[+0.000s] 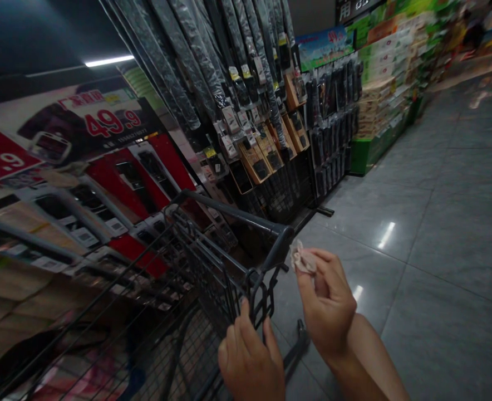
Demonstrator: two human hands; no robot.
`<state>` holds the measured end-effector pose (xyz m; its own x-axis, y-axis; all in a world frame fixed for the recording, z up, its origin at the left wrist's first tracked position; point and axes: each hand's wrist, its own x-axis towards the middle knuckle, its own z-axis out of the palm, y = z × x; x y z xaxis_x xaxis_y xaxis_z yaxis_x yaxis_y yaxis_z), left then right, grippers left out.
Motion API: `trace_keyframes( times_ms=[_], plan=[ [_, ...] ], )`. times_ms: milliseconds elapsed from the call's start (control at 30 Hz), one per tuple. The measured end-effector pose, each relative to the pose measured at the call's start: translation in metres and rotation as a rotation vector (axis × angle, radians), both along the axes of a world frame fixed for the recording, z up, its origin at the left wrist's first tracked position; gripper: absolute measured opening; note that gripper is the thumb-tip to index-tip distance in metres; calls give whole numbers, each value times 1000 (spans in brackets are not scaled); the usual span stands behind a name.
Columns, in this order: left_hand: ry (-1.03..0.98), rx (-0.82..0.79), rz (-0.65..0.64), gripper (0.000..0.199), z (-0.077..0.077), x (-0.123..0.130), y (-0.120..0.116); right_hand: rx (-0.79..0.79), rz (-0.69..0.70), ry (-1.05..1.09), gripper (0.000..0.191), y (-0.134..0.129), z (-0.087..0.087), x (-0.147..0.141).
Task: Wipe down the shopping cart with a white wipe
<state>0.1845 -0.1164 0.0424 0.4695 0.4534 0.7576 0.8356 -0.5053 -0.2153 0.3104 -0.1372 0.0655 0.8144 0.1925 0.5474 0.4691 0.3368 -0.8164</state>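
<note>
My right hand (327, 301) is closed, pinching a crumpled whitish tissue (302, 260) between thumb and fingertips, just off the end of the cart handle. My left hand (252, 356) is lower and to the left, beside the corner of a dark metal shopping cart (225, 267). Its index finger points up and the thumb stands apart, with the other fingers partly curled; nothing shows in it. Whether its index fingertip touches the cart frame I cannot tell. The cart handle (233, 214) runs across above both hands.
A red and black price display (104, 122) with boxed goods stands left. Behind the cart hang belts (246, 55) and packaged accessories (333, 111). Stacked packages (379, 78) line the far right of the shelves. Grey tiled floor (446, 250) stretches right. Blurred pink goods (79, 373) show through the cart mesh.
</note>
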Motion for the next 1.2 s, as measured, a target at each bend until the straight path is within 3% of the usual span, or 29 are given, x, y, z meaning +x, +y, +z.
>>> trace_keyframes(
  times_ms=[100, 300, 633, 700, 833, 1000, 1200],
  plan=[
    [-12, -2, -8, 35, 1, 1, -1, -20, 80, -146, 25, 2, 11, -5],
    [-6, 1, -12, 35, 0, 1, 2, -97, 45, -263, 18, 9, 12, -3],
    [-13, 1, -7, 34, -1, 1, 1, -219, 102, -160, 15, -4, -25, 1],
    [-26, -9, 2, 35, -3, 1, 1, -211, 25, -124, 15, -8, -22, 3],
    [0, -32, 9, 39, -5, -1, 0, -148, -147, -147, 11, -11, 3, 9],
    [-4, -15, 0, 36, -3, -1, 1, -105, 24, -224, 17, -2, 22, 4],
    [-1, -13, 3, 34, -1, 2, -1, -77, 47, -276, 24, 3, 9, -5]
  ],
)
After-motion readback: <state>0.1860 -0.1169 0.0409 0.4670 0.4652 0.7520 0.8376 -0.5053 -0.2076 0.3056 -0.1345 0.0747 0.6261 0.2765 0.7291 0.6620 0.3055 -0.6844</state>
